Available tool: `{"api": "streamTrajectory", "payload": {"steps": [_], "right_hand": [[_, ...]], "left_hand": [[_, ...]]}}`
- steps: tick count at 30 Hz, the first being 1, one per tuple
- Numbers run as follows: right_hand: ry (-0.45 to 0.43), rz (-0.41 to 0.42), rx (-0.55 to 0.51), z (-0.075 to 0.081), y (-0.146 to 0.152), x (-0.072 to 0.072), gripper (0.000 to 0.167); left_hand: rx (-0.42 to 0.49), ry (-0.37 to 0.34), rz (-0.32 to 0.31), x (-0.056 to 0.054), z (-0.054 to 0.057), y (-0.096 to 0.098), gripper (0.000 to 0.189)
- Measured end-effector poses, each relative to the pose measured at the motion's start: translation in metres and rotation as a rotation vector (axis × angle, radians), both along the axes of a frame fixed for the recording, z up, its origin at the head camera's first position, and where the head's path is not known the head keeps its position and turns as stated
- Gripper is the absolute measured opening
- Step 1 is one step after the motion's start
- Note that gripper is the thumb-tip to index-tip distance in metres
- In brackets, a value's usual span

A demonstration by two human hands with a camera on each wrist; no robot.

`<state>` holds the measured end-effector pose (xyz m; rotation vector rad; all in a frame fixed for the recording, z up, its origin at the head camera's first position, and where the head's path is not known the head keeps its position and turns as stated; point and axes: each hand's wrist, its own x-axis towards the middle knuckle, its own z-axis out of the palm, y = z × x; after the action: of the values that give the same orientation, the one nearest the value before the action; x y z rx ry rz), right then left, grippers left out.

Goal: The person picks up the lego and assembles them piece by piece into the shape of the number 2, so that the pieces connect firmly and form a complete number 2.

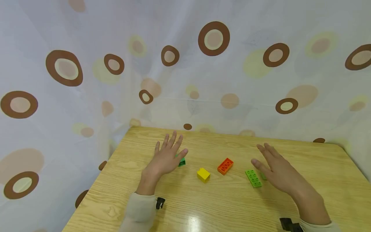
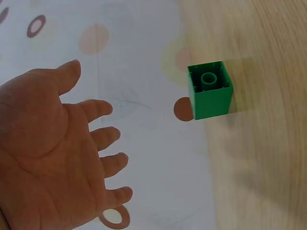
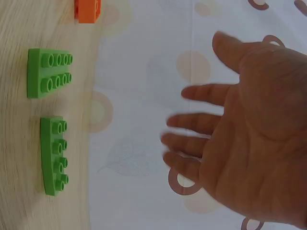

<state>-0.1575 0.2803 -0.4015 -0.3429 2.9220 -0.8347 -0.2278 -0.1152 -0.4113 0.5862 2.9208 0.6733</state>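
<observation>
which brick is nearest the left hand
The dark green brick, partly behind the left hand in the head view; the others lie farther right.

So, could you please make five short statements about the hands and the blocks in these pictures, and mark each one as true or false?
1. The left hand and the right hand both hold nothing. True.
2. The yellow block and the orange block lie on the table. True.
3. The orange block is stacked on the yellow block. False: they lie apart.
4. The left wrist view shows the hollow side of the dark green block. True.
5. The right wrist view shows just one light green block. False: two light green blocks show there, with a gap between them.
</observation>
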Motion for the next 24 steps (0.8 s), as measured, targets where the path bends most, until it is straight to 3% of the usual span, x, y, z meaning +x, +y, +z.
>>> {"api": "streamTrajectory", "payload": {"steps": [5,9,13,19,24], "right_hand": [[-0.037,0.061,-0.026,-0.010,-0.007,-0.005,0.082],[-0.075,0.067,0.040,-0.023,-0.012,-0.009,0.077],[-0.100,0.065,0.124,-0.033,-0.016,-0.014,0.063],[0.001,0.126,0.173,-0.042,-0.023,-0.013,0.031],[0.059,0.207,0.175,-0.048,-0.029,-0.015,0.030]], "left_hand": [[0.016,-0.044,-0.019,-0.009,-0.016,-0.003,0.071],[0.013,-0.092,-0.006,-0.015,-0.027,-0.006,0.067],[0.012,-0.111,-0.018,-0.018,-0.031,-0.005,0.054],[-0.056,-0.079,-0.057,-0.021,-0.037,0.001,0.038],[-0.039,-0.043,-0.052,-0.020,-0.041,0.003,0.032]]}}
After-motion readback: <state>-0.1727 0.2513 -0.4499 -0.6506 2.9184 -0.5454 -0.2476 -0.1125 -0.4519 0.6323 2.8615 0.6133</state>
